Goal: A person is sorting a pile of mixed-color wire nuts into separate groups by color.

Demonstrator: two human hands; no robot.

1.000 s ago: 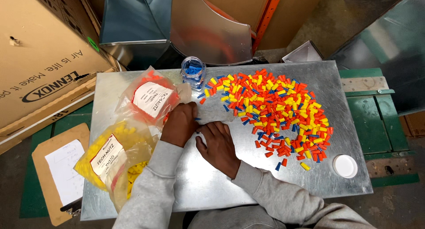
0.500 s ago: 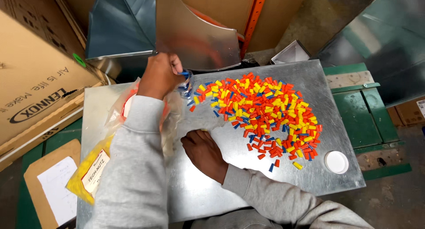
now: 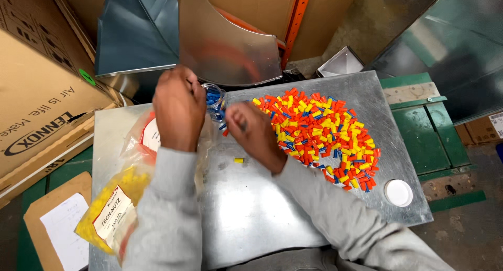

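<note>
Hovering left hand at the bench's far edge, having risen from mid-bench, fingers curled over clear jar of blue caps, grip unclear | right hand closing loosely beside pile of coloured caps; contents hidden.

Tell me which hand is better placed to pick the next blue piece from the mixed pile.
The right hand, probably. It rests on the metal table at the near edge of the mixed pile. The left hand is raised at the clear jar of blue pieces, farther from the pile.
</note>
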